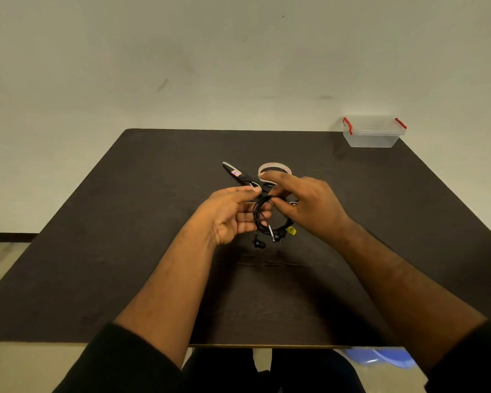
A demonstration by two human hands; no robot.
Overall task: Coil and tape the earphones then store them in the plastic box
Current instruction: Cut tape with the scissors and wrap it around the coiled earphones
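Head view: both hands hold the coiled black earphones [262, 219] just above the dark surface [125, 251], the left hand [233, 215] with fingers curled loosely round the coil's left side and the right hand [304, 205] pinching its top, near the scissors [240, 175] and tape roll [274, 168]. To wrap well, I judge the loops must stay pinched tight while tape goes across them. The coil stands roughly upright, its long axis near vertical, earbuds hanging at the bottom; the plastic box [373, 133] sits well apart at the far right corner.

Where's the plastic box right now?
In the head view, the plastic box stands lidded at the table's far right corner, well beyond both hands and the tape roll.
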